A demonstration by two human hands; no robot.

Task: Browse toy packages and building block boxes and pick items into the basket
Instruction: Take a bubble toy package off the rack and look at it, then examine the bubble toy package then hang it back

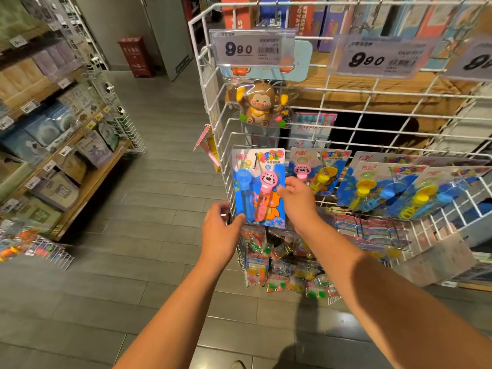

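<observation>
A blue blister card with a blue and a pink bubble wand (257, 187) hangs at the front left of a white wire rack (213, 107). My left hand (219, 230) holds the card's lower left corner, thumb on its front. My right hand (296, 201) pinches the card's right edge at mid height. Similar bubble wand cards (318, 173) hang in a row to the right. A brown monkey toy in a clear pack (259, 103) hangs above. No basket is in view.
Price tags reading 9.90 (251, 49) sit on the rack's top. Small candy-coloured toy packs (282, 272) hang below the card. Wooden shelves with boxed goods (61, 161) line the left side of the aisle. Grey floor tiles (149, 198) run between. A red bin (134, 55) stands at the far end.
</observation>
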